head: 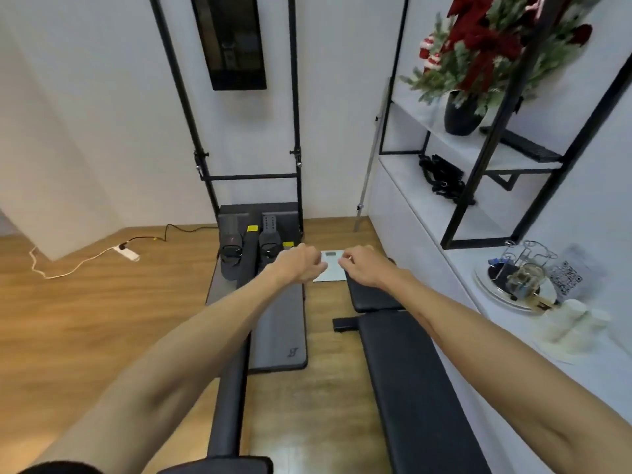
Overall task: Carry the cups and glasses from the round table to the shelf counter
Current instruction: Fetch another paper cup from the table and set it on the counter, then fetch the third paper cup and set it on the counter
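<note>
- Black padded bench [403, 381] stretches along the wooden floor [85, 319].
- Grey exercise machine [263, 285] beside it.
- White scale [330, 266] between them.
- Power strip [128, 252] lies left.
- Red-flowered vase [461, 112] sits up on the shelf.

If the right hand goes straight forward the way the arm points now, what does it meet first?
Probably nothing close: the right hand, fingers curled and holding nothing, is stretched out in the air. Past its knuckles in the picture lies the white bathroom scale on the floor, but that is lower. Depth is unclear, so the way looks free.
</note>
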